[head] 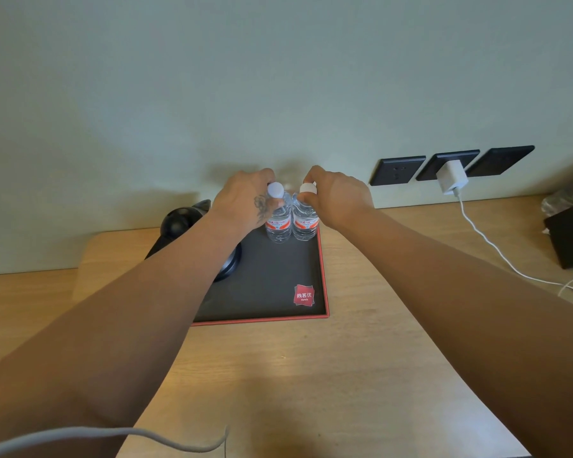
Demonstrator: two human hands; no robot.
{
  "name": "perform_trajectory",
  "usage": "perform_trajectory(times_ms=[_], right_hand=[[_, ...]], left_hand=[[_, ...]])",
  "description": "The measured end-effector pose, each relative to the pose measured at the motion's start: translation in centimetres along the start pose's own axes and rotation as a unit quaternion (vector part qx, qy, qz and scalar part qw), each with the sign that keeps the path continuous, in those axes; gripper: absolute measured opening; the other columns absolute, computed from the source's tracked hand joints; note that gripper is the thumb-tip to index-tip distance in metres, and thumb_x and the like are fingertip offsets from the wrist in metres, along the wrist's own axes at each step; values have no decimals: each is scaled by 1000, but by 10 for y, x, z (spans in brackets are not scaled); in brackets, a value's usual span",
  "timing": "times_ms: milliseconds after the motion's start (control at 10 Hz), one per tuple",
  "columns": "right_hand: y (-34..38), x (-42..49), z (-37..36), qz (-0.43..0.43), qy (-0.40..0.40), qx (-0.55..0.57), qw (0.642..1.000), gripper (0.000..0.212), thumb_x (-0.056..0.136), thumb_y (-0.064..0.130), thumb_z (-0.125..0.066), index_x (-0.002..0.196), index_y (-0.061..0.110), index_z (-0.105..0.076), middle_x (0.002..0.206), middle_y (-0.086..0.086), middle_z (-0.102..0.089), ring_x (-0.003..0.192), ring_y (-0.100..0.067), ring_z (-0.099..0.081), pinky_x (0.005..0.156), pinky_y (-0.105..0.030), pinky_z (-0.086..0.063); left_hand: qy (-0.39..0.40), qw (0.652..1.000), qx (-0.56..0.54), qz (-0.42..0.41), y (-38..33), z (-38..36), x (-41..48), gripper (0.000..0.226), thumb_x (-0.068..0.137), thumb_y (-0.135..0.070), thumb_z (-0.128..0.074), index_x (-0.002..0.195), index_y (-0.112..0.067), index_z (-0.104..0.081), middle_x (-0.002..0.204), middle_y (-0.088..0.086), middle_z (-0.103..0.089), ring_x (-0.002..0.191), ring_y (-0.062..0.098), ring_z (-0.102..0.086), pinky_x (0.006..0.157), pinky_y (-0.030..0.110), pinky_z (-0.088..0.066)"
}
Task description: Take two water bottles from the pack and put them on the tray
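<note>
Two bottles upright, touching, at tray (323, 276) 1 o'clock corner | left hand (245, 200) fingers grasp left bottle (278, 223) neck; right hand (339, 196) pinches right bottle (305, 223) cap | step: placing | next: release both, withdraw upward.

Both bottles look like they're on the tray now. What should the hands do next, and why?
Probably let go and lift away. Both bottles stand upright side by side at the tray's far corner, and the left hand and right hand each grip one near its cap.
</note>
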State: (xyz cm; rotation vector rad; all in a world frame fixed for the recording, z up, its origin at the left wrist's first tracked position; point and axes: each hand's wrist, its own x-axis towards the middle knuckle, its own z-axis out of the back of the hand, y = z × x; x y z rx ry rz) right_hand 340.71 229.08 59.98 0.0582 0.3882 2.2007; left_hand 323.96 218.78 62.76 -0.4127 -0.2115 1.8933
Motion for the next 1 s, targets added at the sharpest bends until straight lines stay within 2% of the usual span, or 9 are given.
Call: perform_trajectory(times_ms=[100, 200, 400, 600, 700, 900, 1000], right_hand=[[-2, -1, -2, -1, 0, 15, 1000, 39, 103, 52, -56, 128, 23, -58, 115, -7, -75, 102, -32, -69, 71, -34, -39], [-4, -1, -4, -3, 2, 16, 1000, 37, 103, 52, -56, 127, 23, -58, 115, -8, -75, 100, -32, -69, 70, -35, -41], [-2, -2, -2, -10, 1, 16, 1000, 36, 104, 51, -55, 128, 24, -58, 115, -7, -75, 101, -32, -69, 71, -35, -41], [1, -4, -1, -17, 3, 17, 1000, 37, 104, 51, -54, 132, 26, -58, 117, -5, -75, 103, -30, -69, 72, -34, -40], [0, -7, 0, -17, -6, 13, 1000, 41, 103, 54, -54, 136, 29, -59, 118, -2, -76, 107, -29, -70, 74, -34, -44], [-1, -26, 18, 19, -32, 29, 999, 57, 101, 60, -53, 148, 29, -46, 126, 4, -73, 112, -26, -70, 82, -38, -54], [-3, -37, 38, 52, -69, 7, 996, 65, 99, 64, -53, 150, 24, -46, 138, 0, -65, 118, -27, -67, 87, -41, -54]], left_hand=[[-4, 1000, 12, -23, -2, -2, -1, 30, 103, -27, -72, 126, -10, -65, 107, 22, -76, 101, 46, -70, 87, 52, -62], [-6, 999, 36, -4, -6, -4, 3, 33, 103, -32, -72, 126, -12, -61, 109, 19, -74, 101, 44, -69, 80, 45, -59], [-3, 998, 55, 13, -8, -7, 6, 36, 103, -34, -72, 126, -12, -57, 107, 22, -73, 98, 44, -68, 71, 41, -50], [-3, 999, 37, 13, -4, -6, 4, 36, 101, -34, -74, 127, -14, -59, 109, 20, -75, 100, 43, -69, 79, 46, -60], [-5, 1000, 25, 6, -2, -7, 1, 40, 101, -34, -75, 130, -14, -57, 110, 19, -75, 100, 43, -69, 79, 45, -59], [-27, 999, 32, -12, 0, 1, -27, 52, 101, -39, -73, 141, -13, -51, 112, 19, -72, 102, 44, -70, 86, 53, -61], [-60, 998, 35, -8, -6, 15, -46, 66, 98, -49, -73, 150, -18, -47, 127, 15, -69, 118, 39, -66, 92, 51, -59]])
